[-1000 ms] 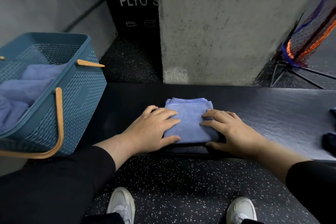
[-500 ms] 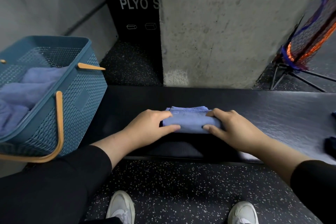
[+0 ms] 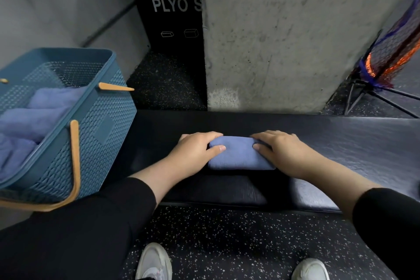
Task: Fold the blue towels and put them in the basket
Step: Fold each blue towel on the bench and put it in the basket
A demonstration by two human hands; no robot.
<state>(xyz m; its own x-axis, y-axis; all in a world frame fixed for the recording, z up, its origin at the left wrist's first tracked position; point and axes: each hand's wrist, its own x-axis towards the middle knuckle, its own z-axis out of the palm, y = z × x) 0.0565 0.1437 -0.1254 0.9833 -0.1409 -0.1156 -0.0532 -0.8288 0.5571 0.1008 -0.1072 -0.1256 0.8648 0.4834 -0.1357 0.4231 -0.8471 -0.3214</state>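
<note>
With several towels [image 3: 43,111] already in the basket [image 3: 102,125] at nine o'clock, the left hand [image 3: 195,152] and right hand [image 3: 279,152] grip a folded towel [image 3: 238,154], fingers curled round its ends, not yet binned.

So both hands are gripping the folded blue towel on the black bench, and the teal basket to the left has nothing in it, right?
Not quite. In the head view the teal basket already holds blue towels; the rest stands.
</note>
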